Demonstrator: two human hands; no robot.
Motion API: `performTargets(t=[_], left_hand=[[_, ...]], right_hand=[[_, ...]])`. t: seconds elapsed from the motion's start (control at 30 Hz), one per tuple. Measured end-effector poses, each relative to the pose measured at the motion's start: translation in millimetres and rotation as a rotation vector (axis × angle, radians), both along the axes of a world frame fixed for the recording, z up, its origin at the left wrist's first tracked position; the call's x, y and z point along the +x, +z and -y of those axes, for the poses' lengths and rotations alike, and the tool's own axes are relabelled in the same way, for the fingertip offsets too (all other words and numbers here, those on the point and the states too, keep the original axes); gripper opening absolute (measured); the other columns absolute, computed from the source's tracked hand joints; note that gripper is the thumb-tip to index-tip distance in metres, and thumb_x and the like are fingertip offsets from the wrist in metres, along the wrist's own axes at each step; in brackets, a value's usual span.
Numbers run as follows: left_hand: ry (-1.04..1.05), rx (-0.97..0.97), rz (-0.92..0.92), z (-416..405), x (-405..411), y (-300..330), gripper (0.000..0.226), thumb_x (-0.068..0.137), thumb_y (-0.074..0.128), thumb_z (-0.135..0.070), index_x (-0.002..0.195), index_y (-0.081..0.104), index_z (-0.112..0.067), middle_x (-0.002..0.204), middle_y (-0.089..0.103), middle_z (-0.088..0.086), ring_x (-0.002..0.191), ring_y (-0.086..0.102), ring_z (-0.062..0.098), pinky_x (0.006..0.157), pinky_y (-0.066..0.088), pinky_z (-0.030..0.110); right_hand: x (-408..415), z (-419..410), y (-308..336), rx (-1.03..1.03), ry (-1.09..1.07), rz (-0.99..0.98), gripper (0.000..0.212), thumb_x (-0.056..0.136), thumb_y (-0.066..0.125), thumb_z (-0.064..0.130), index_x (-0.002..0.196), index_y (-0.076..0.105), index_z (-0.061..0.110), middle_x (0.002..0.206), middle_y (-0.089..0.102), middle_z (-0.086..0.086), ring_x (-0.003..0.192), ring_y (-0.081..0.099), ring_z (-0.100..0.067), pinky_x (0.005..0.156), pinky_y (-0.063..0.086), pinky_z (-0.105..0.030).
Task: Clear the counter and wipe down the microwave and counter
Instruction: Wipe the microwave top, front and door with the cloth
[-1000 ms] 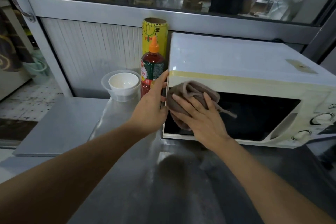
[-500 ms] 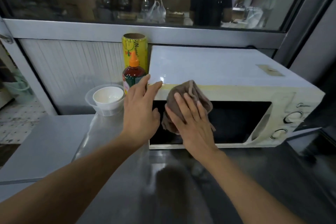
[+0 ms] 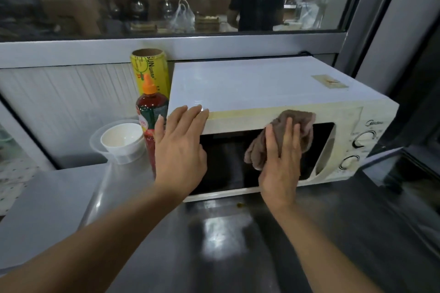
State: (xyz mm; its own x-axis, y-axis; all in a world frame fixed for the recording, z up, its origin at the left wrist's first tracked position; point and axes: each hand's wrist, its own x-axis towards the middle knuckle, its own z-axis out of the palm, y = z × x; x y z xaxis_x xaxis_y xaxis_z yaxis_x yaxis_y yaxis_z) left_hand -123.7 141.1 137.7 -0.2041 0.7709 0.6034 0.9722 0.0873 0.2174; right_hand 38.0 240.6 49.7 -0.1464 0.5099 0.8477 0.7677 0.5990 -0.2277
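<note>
A white microwave [image 3: 257, 85] with a dark door window stands on the steel counter [image 3: 226, 245]. My right hand [image 3: 281, 162] presses a crumpled brown cloth [image 3: 295, 123] flat against the right part of the door, near its handle. My left hand [image 3: 181, 147] rests with its fingers apart on the microwave's top left front corner and holds nothing. Left of the microwave stand a red sauce bottle [image 3: 151, 112] with an orange cap, a yellow wrap roll [image 3: 148, 69] behind it, and a white cup inside a clear plastic tub [image 3: 119, 143].
A small brown crumb [image 3: 240, 204] lies on the counter just in front of the microwave. A glass window runs behind, and a person in a black shirt [image 3: 257, 0] stands beyond it. A metal frame rises at the right.
My right hand has slid the cloth rightward across the microwave door, from its left end toward the handle. My left hand has shifted up onto the top corner.
</note>
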Motion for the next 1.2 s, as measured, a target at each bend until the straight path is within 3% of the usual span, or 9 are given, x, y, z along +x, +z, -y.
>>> performTargets(t=[0.13,0.27,0.4,0.47,0.53,0.7,0.97,1.1,1.2], left_hand=[[-0.004,-0.009,-0.003,-2,4,2,0.068,0.067,0.062,0.003,0.133,0.051,-0.012,0.139,0.05,0.005,0.133,0.039,0.029,0.111,0.02,0.052],[-0.046,-0.021,-0.027,-10,18,4,0.067,0.067,0.06,0.003,0.132,0.051,-0.012,0.138,0.051,0.005,0.133,0.038,0.028,0.11,0.02,0.05],[-0.067,-0.013,-0.02,-15,23,3,0.068,0.068,0.061,0.004,0.133,0.051,-0.011,0.138,0.051,0.005,0.13,0.041,0.028,0.11,0.022,0.048],[-0.072,0.002,-0.028,-17,21,2,0.068,0.066,0.061,0.005,0.131,0.052,-0.01,0.135,0.053,0.007,0.127,0.044,0.03,0.109,0.025,0.048],[-0.067,0.017,-0.014,-17,22,2,0.066,0.064,0.059,0.005,0.128,0.055,-0.009,0.132,0.056,0.008,0.124,0.047,0.032,0.106,0.028,0.049],[-0.078,0.014,0.003,-18,22,4,0.059,0.068,0.057,0.002,0.127,0.057,-0.008,0.131,0.056,0.008,0.124,0.046,0.031,0.106,0.028,0.049],[-0.069,-0.027,-0.013,-18,21,7,0.057,0.071,0.063,0.003,0.126,0.057,-0.01,0.131,0.056,0.007,0.124,0.046,0.031,0.108,0.028,0.047],[-0.089,-0.048,-0.052,-25,29,13,0.056,0.067,0.064,0.003,0.121,0.06,-0.008,0.126,0.06,0.008,0.118,0.05,0.034,0.1,0.035,0.049],[-0.138,-0.067,-0.087,-34,41,19,0.053,0.066,0.064,0.001,0.119,0.062,-0.008,0.122,0.062,0.009,0.115,0.053,0.033,0.097,0.039,0.051]], right_hand=[[-41,21,-3,0.013,0.098,0.055,0.07,0.086,0.036,0.01,0.148,0.006,0.023,0.158,-0.001,-0.005,0.144,0.006,-0.029,0.114,0.016,-0.047],[-17,6,-1,0.06,0.112,0.203,0.062,0.084,0.032,0.005,0.144,0.024,0.019,0.153,0.018,-0.01,0.142,0.014,-0.028,0.113,0.02,-0.049],[19,-9,3,0.008,-0.001,-0.025,0.076,0.075,0.048,-0.016,0.143,0.029,0.012,0.152,0.023,-0.013,0.142,0.016,-0.03,0.112,0.027,-0.053],[12,-4,6,-0.029,-0.039,-0.111,0.08,0.072,0.05,-0.02,0.143,0.028,0.009,0.153,0.018,-0.012,0.144,0.012,-0.03,0.115,0.021,-0.047],[-12,11,4,0.005,0.041,-0.062,0.071,0.076,0.043,-0.014,0.143,0.029,0.009,0.152,0.019,-0.012,0.143,0.013,-0.03,0.116,0.016,-0.043],[-36,25,1,0.044,0.2,0.128,0.055,0.087,0.045,0.01,0.14,0.033,0.019,0.148,0.036,-0.008,0.14,0.025,-0.023,0.114,0.026,-0.043],[20,-2,9,-0.123,-0.047,-0.212,0.081,0.07,0.049,-0.026,0.143,0.034,0.005,0.154,0.022,-0.013,0.144,0.014,-0.031,0.118,0.017,-0.043],[-19,17,12,-0.056,0.135,-0.085,0.071,0.079,0.04,-0.007,0.145,0.025,0.013,0.154,0.021,-0.009,0.144,0.014,-0.03,0.116,0.018,-0.046],[-9,5,17,-0.094,0.131,-0.098,0.076,0.082,0.057,0.002,0.146,0.019,0.017,0.155,0.02,-0.009,0.145,0.013,-0.027,0.116,0.019,-0.048]])
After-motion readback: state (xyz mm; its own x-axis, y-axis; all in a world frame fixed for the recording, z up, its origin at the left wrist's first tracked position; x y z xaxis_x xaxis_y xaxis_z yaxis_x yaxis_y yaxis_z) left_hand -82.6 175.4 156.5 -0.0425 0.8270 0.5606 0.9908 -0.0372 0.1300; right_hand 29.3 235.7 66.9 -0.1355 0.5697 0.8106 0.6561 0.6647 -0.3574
